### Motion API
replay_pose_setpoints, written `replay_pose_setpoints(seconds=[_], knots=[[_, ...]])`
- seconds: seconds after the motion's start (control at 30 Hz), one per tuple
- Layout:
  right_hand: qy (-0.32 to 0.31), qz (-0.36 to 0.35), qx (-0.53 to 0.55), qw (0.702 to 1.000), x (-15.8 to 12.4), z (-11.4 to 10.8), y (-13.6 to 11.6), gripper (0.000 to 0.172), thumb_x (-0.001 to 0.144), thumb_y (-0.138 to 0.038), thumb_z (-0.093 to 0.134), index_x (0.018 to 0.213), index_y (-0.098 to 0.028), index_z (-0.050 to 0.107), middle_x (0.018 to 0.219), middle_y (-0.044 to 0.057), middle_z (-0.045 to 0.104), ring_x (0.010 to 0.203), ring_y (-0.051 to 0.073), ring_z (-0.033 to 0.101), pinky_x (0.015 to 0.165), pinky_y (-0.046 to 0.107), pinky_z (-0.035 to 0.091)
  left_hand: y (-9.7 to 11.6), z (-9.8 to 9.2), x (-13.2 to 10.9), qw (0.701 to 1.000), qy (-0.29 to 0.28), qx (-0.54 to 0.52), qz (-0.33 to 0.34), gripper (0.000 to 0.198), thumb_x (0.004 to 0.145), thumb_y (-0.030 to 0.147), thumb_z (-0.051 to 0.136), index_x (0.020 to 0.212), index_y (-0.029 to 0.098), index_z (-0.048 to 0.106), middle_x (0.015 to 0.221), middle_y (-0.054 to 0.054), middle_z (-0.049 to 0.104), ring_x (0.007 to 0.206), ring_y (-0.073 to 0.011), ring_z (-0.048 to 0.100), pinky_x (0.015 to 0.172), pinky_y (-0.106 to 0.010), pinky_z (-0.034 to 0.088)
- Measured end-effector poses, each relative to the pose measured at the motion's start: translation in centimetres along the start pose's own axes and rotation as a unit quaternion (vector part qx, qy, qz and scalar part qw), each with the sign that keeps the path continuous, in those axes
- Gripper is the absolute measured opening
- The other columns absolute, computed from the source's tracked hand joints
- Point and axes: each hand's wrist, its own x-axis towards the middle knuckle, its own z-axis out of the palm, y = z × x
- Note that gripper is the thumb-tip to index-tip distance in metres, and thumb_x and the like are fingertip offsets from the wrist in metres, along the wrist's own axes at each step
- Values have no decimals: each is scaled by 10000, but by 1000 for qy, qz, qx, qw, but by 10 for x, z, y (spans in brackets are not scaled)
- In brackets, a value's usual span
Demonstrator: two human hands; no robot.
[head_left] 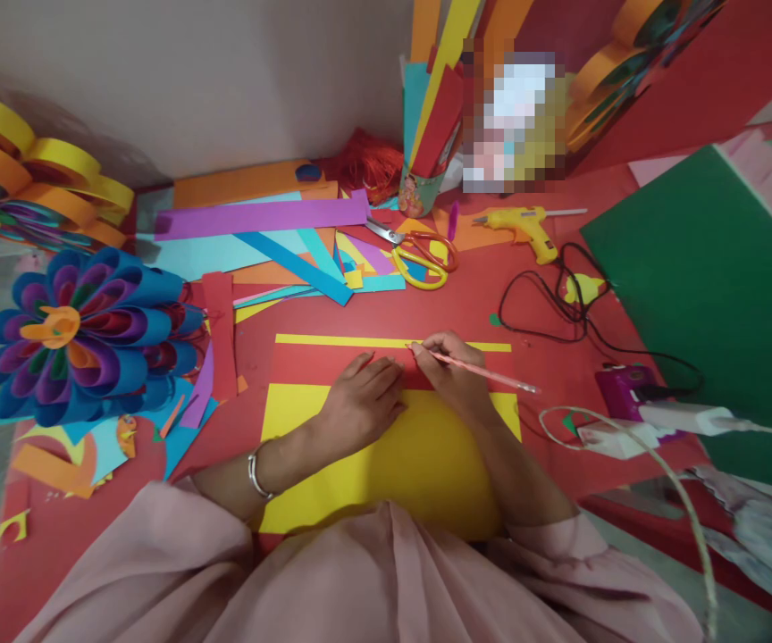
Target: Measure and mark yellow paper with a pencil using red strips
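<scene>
A yellow paper sheet (392, 464) lies in front of me on the red surface. Across its upper part lies a red strip (312, 362), with a thin band of yellow showing above it. My left hand (363, 397) rests flat on the red strip, fingers stretched out, a silver bangle at the wrist. My right hand (449, 371) is closed in a pinch on a pink pencil (493, 377). The pencil's tip touches the paper at the red strip's top edge, and its far end points right.
Yellow-handled scissors (419, 259) and a yellow glue gun (526, 228) with its black cord (560, 304) lie beyond the sheet. Coloured paper strips (272, 237) are piled at the back left, a blue paper flower (84, 335) at the left. A green board (708, 277) and chargers (633, 411) sit right.
</scene>
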Motion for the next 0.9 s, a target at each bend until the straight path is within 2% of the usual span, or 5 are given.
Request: replay_pose_setpoints(seconds=[0.27,0.4,0.6,0.7,0.9], knots=[[-23,106,113,988,-4,-21,-25,281,843,-493,768,859,-223,691,703,8,706,629,161,647,567,268,511,2,-1,-2,1000,-13,18,1,287,1004,277,604,1239,145,703,1275,-143,741,1218,-301,698,1089,-518,530],[-7,120,154,981,5,-9,-39,332,842,-536,754,863,-216,669,729,21,724,586,148,633,547,269,517,1,-2,-1,999,-33,10,0,278,1000,273,611,1228,139,698,1247,-145,743,1228,-312,686,1096,-526,525],[29,84,112,990,7,25,-20,251,854,-472,725,851,-231,654,742,5,721,663,155,662,623,271,520,0,-3,1,999,-39,13,-12,292,985,309,635,1202,131,713,1262,-166,710,1226,-327,665,1063,-510,537],[33,60,56,996,7,21,-12,250,860,-466,738,803,-234,666,687,-9,687,646,154,640,631,278,495,1,-5,1,998,-45,25,-29,311,989,367,630,1188,150,730,1251,-175,700,1209,-343,658,1018,-499,547],[21,68,70,995,10,14,-5,266,862,-473,733,773,-239,641,655,-21,666,610,149,613,594,271,477,3,-4,-2,997,-52,54,-25,292,989,360,633,1155,146,743,1264,-186,696,1195,-338,662,1044,-515,538]])
